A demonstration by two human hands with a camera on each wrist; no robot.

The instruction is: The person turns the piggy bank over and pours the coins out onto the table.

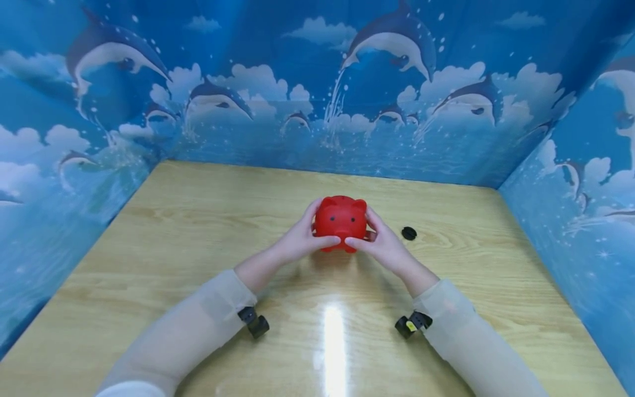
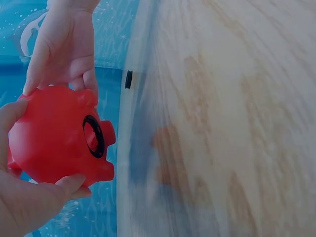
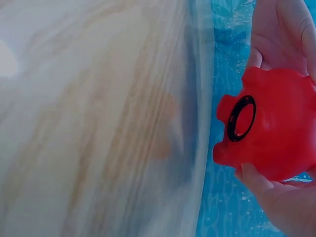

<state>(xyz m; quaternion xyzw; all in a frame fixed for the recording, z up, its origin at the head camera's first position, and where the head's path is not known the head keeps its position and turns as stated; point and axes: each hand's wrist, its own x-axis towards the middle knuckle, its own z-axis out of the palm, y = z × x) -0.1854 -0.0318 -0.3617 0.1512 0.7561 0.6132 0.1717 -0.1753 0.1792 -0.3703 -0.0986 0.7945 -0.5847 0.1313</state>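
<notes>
A red piggy bank is held between both hands over the far middle of the table, its face toward me. My left hand grips one side, with the thumb along its front. From the other side my right hand holds it the same way, the two thumb tips close together below the snout. In the wrist views its underside shows an open round hole with a black ring between the stubby feet. A round black cap lies on the table to the right of the right hand.
The wood-grain table has a bright light reflection near its front middle. Blue dolphin-print curtains stand along its back and both sides. A small black camera is strapped to each sleeve.
</notes>
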